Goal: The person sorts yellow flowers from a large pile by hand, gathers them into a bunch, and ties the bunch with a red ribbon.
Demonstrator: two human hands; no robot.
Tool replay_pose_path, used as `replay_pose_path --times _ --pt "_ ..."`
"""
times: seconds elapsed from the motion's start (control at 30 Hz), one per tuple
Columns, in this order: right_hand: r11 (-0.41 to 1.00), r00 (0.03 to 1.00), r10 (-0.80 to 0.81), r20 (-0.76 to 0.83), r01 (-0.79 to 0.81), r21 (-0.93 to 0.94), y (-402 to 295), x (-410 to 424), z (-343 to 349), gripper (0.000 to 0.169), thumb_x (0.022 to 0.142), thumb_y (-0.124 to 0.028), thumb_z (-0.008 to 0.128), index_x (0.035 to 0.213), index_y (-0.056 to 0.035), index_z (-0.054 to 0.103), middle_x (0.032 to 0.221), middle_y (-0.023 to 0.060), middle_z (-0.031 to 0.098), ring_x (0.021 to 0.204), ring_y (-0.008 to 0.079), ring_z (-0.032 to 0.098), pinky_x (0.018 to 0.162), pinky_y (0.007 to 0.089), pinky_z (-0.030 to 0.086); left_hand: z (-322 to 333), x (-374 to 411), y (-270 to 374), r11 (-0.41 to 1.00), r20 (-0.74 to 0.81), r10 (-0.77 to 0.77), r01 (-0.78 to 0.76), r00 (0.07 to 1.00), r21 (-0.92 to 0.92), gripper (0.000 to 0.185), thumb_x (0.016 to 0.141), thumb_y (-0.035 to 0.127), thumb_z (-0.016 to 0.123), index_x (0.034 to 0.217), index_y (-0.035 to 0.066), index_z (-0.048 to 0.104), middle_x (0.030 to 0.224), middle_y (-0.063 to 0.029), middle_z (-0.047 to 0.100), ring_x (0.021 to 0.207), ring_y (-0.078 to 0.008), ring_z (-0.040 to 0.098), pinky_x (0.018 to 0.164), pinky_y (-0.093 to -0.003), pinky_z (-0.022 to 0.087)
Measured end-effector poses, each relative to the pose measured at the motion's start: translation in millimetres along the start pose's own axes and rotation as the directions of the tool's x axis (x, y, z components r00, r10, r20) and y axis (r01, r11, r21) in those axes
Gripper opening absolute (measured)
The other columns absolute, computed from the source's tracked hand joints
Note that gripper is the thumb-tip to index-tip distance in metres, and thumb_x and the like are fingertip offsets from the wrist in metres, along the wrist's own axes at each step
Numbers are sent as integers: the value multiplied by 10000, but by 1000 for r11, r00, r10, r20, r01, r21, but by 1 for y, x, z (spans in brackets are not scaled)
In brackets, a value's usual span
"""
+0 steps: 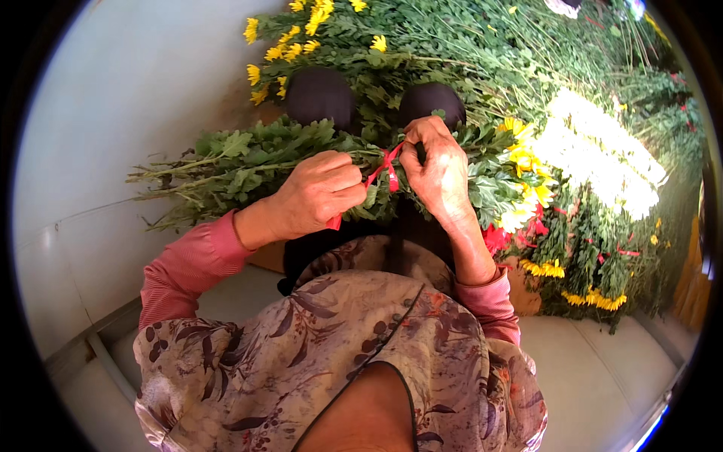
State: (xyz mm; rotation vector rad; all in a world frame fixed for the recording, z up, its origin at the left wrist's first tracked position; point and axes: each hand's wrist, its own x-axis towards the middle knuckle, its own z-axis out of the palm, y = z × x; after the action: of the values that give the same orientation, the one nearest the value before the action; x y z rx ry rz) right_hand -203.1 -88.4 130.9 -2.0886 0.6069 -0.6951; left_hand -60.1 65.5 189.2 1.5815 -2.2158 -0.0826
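A bunch of yellow chrysanthemums (254,164) lies across my lap, cut stems to the left and yellow blooms (528,169) to the right. A red ribbon (387,164) is looped around its middle with a crossing or knot on top. My left hand (325,195) is closed on one end of the ribbon, whose tip shows below my fingers. My right hand (435,164) pinches the other end, just right of the crossing. Its fingertips are partly hidden by the hand itself.
Beyond my knees (320,97) lies a large heap of leafy chrysanthemum stems (486,45). Several bunches with red ties (599,248) lie at the right, partly in glaring sunlight. Loose red ribbon (497,238) is beside my right forearm. A pale wall (130,101) stands at the left.
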Motion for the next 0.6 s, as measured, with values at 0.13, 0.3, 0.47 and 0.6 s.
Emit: replay_pose_path --times 0.13,0.3,0.47,0.6 --pt "994 997 -70 -12 69 -88 7 8 -2 111 781 -4 611 891 -22 611 956 126 634 873 352 618 785 405 494 12 -10 10 990 -148 -100 113 984 86 166 709 147 645 855 83 598 807 -28 492 803 -213 505 683 -372 408" --pt "921 905 -339 -257 375 107 -15 -30 -19 75 898 -32 548 926 26 586 945 180 631 848 304 598 793 418 494 -4 -42 8 830 -137 -414 435 900 348 740 674 286 699 1366 174 462 1190 -133 535 1180 -297 454 959 -520 334" --pt "771 928 21 371 -251 586 -26 -101 15 441 916 -384 571 1133 -1 558 1093 156 599 1020 262 585 857 396 489 10 -23 -8 901 -62 -399 404 915 157 621 561 221 689 1155 136 532 779 -24 500 800 -209 501 699 -380 336" --pt "240 904 129 407 -427 872 28 -81 37 900 828 -602 619 1479 -113 237 1469 80 345 1330 286 370 1079 477 344 18 52 9 937 7 -317 312 948 157 511 611 245 704 1088 138 554 716 -7 533 804 -197 532 723 -365 378"
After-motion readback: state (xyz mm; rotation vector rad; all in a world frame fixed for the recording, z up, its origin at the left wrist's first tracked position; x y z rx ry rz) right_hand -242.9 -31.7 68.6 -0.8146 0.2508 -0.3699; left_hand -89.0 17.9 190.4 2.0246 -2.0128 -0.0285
